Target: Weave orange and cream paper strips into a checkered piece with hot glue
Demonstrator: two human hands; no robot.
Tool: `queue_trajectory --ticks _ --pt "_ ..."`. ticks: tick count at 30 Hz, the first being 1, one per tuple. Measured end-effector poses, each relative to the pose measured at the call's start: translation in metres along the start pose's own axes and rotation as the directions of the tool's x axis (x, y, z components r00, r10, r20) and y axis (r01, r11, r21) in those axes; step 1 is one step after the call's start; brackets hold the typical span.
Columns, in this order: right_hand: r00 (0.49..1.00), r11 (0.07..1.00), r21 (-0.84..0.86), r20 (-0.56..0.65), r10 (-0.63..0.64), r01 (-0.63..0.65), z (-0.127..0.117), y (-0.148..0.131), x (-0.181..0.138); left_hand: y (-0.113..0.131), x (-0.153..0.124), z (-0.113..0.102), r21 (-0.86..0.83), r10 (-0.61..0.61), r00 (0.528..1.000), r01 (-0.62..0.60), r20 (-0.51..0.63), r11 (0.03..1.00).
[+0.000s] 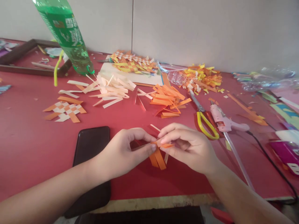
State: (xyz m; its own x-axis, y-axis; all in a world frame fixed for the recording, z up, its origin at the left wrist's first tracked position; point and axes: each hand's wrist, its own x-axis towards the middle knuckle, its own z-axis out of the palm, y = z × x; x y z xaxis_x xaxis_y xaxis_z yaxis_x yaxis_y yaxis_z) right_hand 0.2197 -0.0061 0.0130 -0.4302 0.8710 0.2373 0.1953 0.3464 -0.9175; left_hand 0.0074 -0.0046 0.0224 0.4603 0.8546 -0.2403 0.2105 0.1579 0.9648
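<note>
Both hands meet over the near part of the red table. My left hand (pixel 128 152) pinches orange paper strips (pixel 157 159) between thumb and fingers. From the other side, my right hand (pixel 189 147) grips the same bunch, its fingertips almost touching the left ones. Orange ends hang below the fingers, and a pale strip sticks out above them. How the strips cross is mostly hidden by the fingers. Beyond the hands lie a pile of loose orange strips (pixel 167 96) and a pile of cream strips (pixel 112 88). A woven orange-and-white paper piece (pixel 66 109) rests at left.
A black phone (pixel 92 144) lies under my left forearm. Yellow-handled scissors (pixel 206 124) and a pink glue gun (pixel 224 119) with its cord are at right. A green bottle (pixel 67 34) stands by a dark frame (pixel 25 71). Woven pieces (pixel 133 62) and paper scraps (pixel 203 77) lie near the wall.
</note>
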Motion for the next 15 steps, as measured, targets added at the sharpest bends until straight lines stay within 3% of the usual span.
queue_trajectory --ticks 4,10,15 --pt "0.994 0.978 0.184 0.049 0.095 -0.103 0.0009 -0.0009 -0.0002 -0.0009 0.0004 -0.0002 -0.017 -0.006 1.000 0.006 0.001 1.000" --pt "0.994 0.994 0.101 0.102 0.031 -0.042 -0.0066 -0.0050 0.0013 -0.0003 0.0003 -0.0014 0.013 -0.006 0.999 0.007 -0.042 1.000" --pt "0.990 0.971 0.196 0.049 0.133 -0.140 -0.0039 -0.0031 0.0001 -0.0011 -0.0021 -0.0017 0.016 0.007 0.997 -0.006 -0.073 1.000"
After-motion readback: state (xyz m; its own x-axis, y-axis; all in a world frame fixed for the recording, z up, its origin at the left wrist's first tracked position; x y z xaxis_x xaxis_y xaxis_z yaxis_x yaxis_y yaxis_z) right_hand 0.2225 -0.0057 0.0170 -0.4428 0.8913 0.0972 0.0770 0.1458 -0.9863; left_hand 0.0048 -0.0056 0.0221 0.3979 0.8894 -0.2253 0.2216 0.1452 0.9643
